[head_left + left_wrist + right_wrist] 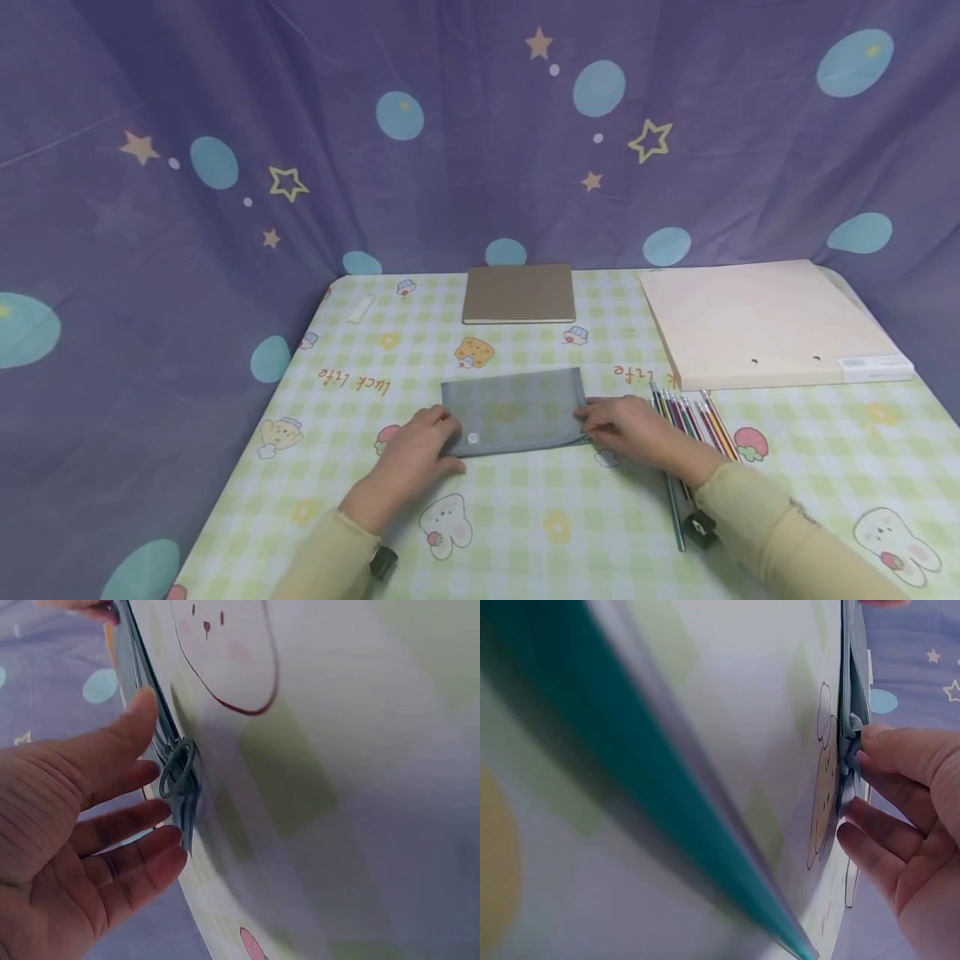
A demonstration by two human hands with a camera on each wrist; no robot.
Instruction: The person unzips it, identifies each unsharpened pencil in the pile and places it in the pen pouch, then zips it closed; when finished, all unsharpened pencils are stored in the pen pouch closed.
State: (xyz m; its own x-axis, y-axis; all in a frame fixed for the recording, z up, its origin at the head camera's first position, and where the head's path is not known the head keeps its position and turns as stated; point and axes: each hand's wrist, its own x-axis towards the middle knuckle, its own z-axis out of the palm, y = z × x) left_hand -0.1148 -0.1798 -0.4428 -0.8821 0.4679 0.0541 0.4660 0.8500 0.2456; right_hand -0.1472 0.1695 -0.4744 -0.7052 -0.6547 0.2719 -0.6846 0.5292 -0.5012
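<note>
A grey-blue translucent mesh zip pouch (513, 408) lies flat on the checked tablecloth in the head view. My left hand (414, 454) rests at its left end, fingers fairly straight against the edge. Close to that hand in the left wrist view, the zipper pull (178, 769) forms a small cord loop. On the other end, my right hand (633, 429) pinches the pouch's corner between thumb and fingers. The right wrist view has this hand (922, 802) at the zipper's end. Several pencils (693, 421) lie partly hidden under the right forearm.
Behind the pouch lies a brown notebook (519, 294). A large cream folder (772, 325) takes up the back right. At the back left is a small white eraser-like block (362, 309). A purple curtain (480, 167) hangs behind the table.
</note>
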